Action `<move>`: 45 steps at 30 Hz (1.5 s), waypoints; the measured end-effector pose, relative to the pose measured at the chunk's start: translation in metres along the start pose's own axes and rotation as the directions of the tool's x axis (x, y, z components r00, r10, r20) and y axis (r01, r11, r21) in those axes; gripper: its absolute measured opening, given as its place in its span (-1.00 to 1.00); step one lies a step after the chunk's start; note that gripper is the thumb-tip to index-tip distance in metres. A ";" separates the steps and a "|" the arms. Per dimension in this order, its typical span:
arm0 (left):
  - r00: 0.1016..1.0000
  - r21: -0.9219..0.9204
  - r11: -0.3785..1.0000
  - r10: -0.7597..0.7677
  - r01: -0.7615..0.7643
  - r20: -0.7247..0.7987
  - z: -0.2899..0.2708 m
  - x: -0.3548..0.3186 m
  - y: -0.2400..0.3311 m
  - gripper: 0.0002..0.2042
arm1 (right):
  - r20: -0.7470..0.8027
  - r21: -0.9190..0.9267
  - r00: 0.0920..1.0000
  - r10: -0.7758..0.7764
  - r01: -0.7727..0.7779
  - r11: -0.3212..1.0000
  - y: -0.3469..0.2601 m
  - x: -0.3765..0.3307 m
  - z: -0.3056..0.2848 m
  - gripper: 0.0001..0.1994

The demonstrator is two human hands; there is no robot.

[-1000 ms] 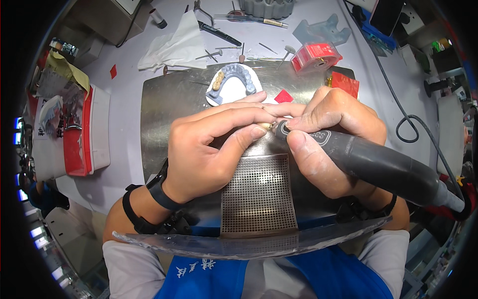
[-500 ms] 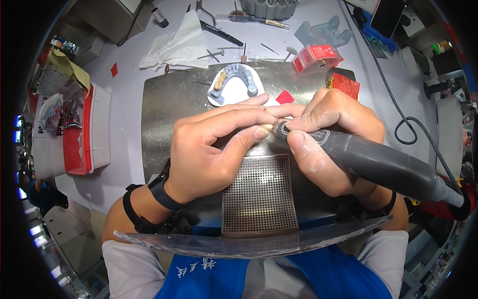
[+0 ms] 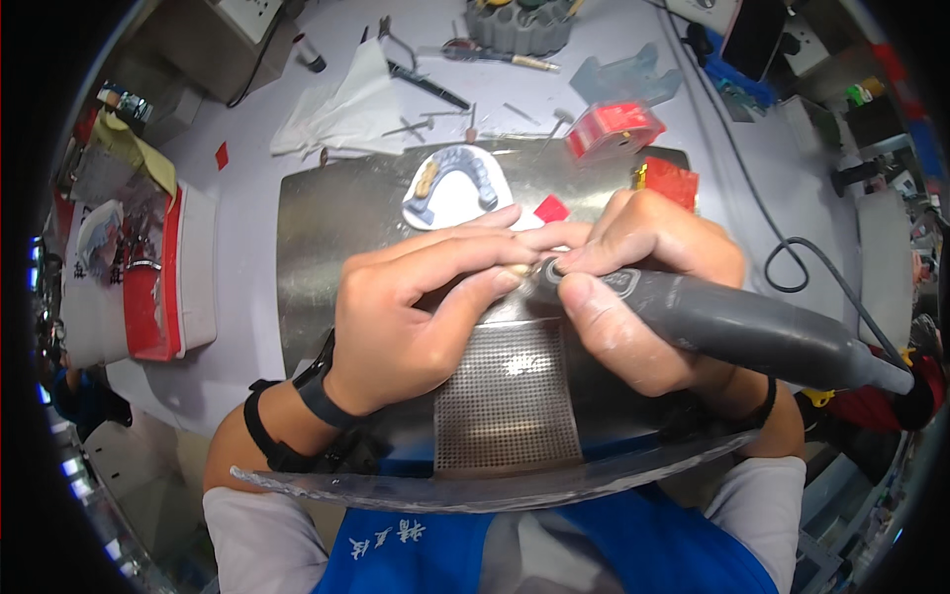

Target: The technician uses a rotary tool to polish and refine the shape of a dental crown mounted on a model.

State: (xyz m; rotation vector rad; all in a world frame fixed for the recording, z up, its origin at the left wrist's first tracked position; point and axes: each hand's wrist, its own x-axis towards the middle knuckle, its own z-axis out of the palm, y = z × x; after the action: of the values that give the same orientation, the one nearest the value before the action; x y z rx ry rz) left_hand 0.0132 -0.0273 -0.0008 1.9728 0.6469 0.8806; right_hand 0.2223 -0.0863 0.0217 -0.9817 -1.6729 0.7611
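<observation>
Just below the dental model, my two hands meet over the metal work plate. My left hand pinches a small yellowish tooth-like piece between thumb and fingers; much of it is hidden. My right hand is closed around a dark grey rotary handpiece, thumb and index finger near its nose. The handpiece tip points left, right beside the small piece; whether they touch I cannot tell. The dental model, grey teeth on a white base with several yellow teeth on its left, sits beyond my fingers.
A perforated metal grate lies below my hands, with a clear curved shield nearer me. Red-and-clear box, tissue and loose burs lie at the back. A white bin stands left; a cable runs down the right.
The whole view has shifted slightly, and the model and plate appear a little lower and further left. Both hands keep their grips, with little movement relative to each other.
</observation>
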 end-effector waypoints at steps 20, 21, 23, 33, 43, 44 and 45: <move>0.990 -0.022 0.993 -0.115 0.113 -0.083 0.009 -0.009 -0.006 -0.86 | -0.124 0.034 0.989 -0.084 0.089 0.995 0.007 -0.005 0.006 -0.85; 0.990 -0.031 0.994 -0.109 0.106 -0.091 0.010 -0.008 -0.006 -0.86 | -0.126 0.037 0.988 -0.092 0.097 0.995 0.008 -0.005 0.006 -0.85; 0.990 -0.031 0.995 -0.099 0.097 -0.102 0.009 -0.007 -0.002 -0.86 | -0.111 0.005 0.991 -0.080 0.081 0.997 0.009 -0.005 0.006 -0.85; 0.980 -0.065 0.984 -0.172 0.166 -0.099 0.009 -0.011 0.003 -0.86 | -0.096 0.063 0.991 -0.089 0.095 0.993 0.013 -0.007 0.009 -0.84; 0.941 -0.073 0.944 -0.327 0.322 -0.089 0.008 -0.009 0.024 -0.84 | -0.096 0.110 0.993 -0.074 0.085 0.990 0.013 -0.007 0.006 -0.78; 0.942 -0.072 0.945 -0.325 0.319 -0.087 0.008 -0.009 0.023 -0.84 | -0.098 0.108 0.992 -0.076 0.087 0.990 0.014 -0.007 0.006 -0.78; 0.945 -0.075 0.948 -0.314 0.308 -0.087 0.008 -0.009 0.024 -0.84 | -0.104 0.098 0.990 -0.091 0.101 0.990 0.017 -0.007 0.008 -0.78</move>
State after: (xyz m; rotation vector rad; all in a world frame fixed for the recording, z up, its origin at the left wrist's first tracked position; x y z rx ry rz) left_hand 0.0169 -0.0492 0.0136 1.7202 0.9486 0.7929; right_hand 0.2197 -0.0851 0.0016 -0.8468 -1.5677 0.7164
